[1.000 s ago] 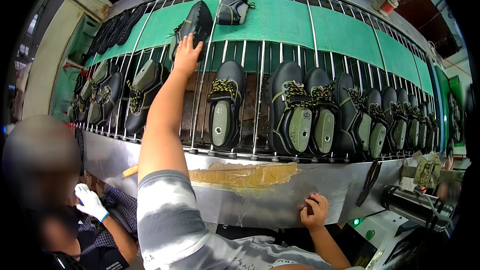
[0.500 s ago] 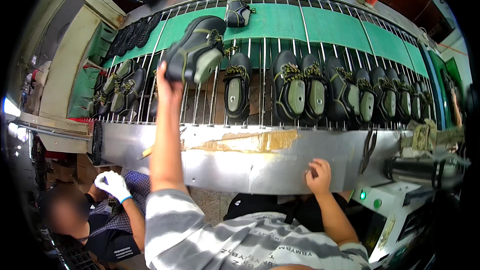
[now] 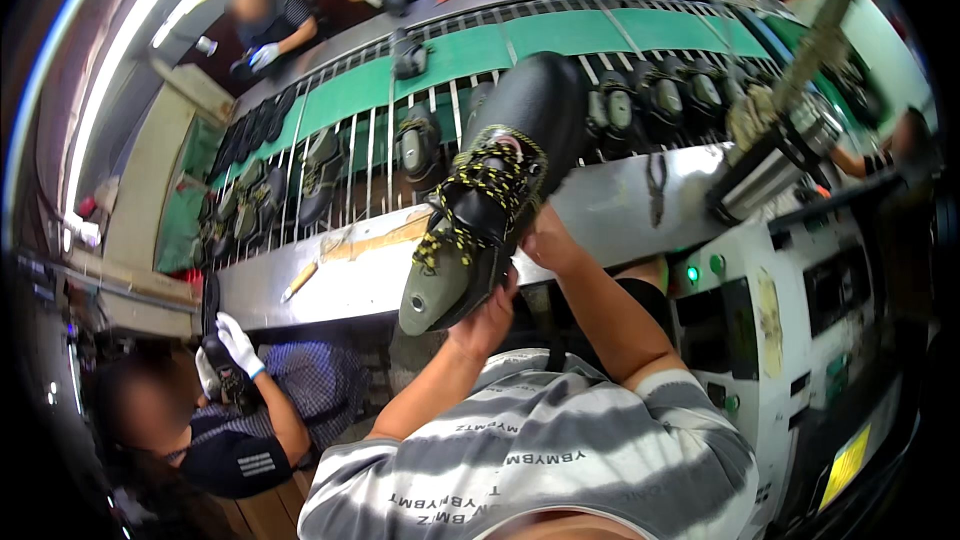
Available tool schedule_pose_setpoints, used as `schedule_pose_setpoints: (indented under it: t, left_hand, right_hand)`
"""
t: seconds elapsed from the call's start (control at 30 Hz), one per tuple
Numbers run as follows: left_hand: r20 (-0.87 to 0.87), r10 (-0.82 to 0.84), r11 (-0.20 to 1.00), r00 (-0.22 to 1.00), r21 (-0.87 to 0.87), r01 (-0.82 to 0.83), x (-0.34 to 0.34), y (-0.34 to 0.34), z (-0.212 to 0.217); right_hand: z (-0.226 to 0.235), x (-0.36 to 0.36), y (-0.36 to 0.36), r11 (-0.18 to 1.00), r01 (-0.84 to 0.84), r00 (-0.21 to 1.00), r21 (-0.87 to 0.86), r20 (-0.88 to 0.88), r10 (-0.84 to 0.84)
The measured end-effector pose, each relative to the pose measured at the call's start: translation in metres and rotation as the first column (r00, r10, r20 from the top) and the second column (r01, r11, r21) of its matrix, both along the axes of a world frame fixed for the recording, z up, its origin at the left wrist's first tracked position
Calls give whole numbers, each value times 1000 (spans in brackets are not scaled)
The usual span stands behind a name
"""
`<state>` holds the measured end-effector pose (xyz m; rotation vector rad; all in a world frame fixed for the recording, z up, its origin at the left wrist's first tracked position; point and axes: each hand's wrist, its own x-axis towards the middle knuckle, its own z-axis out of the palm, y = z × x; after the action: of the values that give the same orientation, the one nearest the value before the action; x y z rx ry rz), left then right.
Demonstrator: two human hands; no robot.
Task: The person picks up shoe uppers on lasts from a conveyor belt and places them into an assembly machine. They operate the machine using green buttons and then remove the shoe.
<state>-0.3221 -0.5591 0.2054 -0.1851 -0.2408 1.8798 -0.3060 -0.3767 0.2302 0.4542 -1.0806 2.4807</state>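
Observation:
A black work shoe (image 3: 490, 190) with yellow-and-black laces is raised close in front of me, its toe pointing up and away. An olive-green last with a metal-rimmed hole fills its heel opening. My left hand (image 3: 487, 318) grips it from below near the heel, fingers partly hidden under it. My right hand (image 3: 545, 240) is closed on its right side, some fingertips out of sight behind the shoe. Past it, similar shoes stand on the metal bar rack, among them a shoe (image 3: 420, 145) and another shoe (image 3: 322, 175) to its left.
A steel ledge (image 3: 620, 190) runs along the rack, with a yellow-handled tool (image 3: 298, 282) on it. Beyond lies a green belt (image 3: 350, 75). A control cabinet (image 3: 780, 310) stands at my right. A gloved co-worker (image 3: 240, 360) handles a shoe at my left; others work across the rack.
Earlier my left hand held a shoe out over the rack and my right hand was empty. Now both hands hold a shoe near me. The view has shifted, and another shoe stands at the rack's left.

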Motion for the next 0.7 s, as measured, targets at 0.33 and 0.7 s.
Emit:
schedule_pose_setpoints:
  t: [0.33, 0.7]
  left_hand:
    - [-604, -797, 575, 13, -752, 323, 106, 84, -10]
    - [-761, -632, 553, -144, -313, -772, -23, 108, -127]
  right_hand:
    - [-41, 252, 90, 675, 610, 791, -416, 266, -551]
    - [76, 537, 234, -306, 599, -716, 740, 325, -617]
